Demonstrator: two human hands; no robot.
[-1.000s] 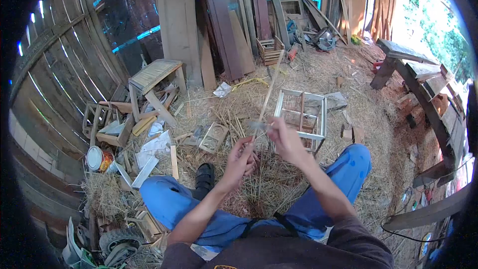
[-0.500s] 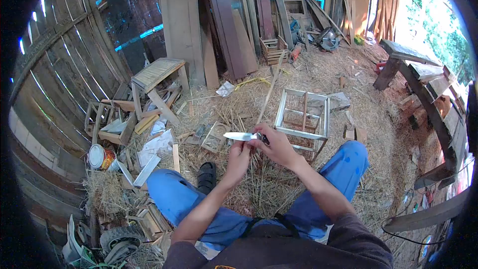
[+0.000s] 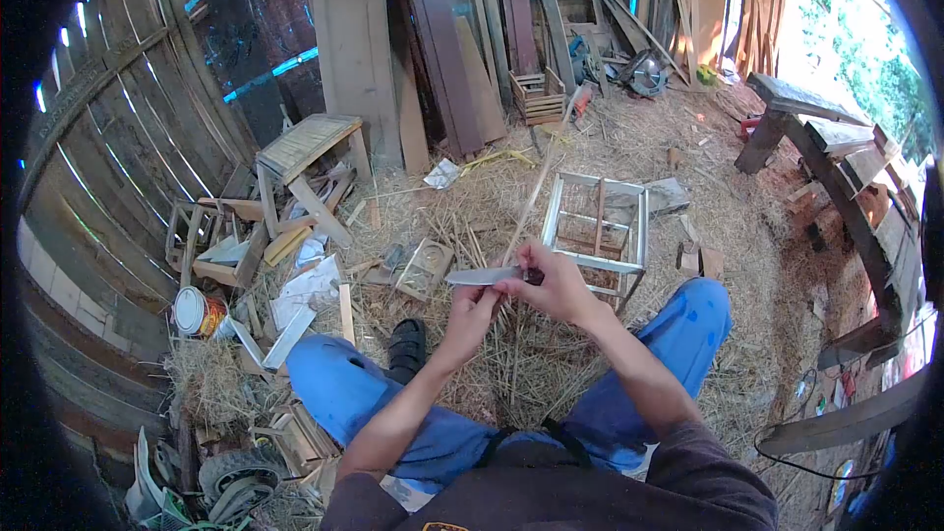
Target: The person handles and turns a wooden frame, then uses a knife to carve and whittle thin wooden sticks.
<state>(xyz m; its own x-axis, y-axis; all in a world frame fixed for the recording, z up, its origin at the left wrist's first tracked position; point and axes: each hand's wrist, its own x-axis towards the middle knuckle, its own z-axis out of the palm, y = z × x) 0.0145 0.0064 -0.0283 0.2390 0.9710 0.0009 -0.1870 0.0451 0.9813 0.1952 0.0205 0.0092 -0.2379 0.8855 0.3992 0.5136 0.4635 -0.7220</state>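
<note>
My right hand [image 3: 559, 289] is closed around the dark handle of a knife [image 3: 480, 277], its blade pointing left across the top of my left hand. My left hand [image 3: 470, 315] is closed in a pinch just under the blade. A long thin wooden strip [image 3: 536, 192] runs from between my hands out over the floor, away from me. My fingers and the blade hide its near end. Just beyond my left hand, a small pale wooden piece with round cut-outs [image 3: 427, 268] lies on the straw.
A white-edged wooden frame [image 3: 597, 261] stands ahead on the right. A small slatted stool [image 3: 310, 147], white sheets [image 3: 310, 290] and a paint can [image 3: 192, 310] are at left. Boards [image 3: 359, 49] lean on the back wall; a heavy timber bench [image 3: 851, 197] stands at right.
The knife blade has tilted and looks greyer, without its earlier bright glare. My right hand has shifted slightly right, and its fingers have changed position on the handle.
</note>
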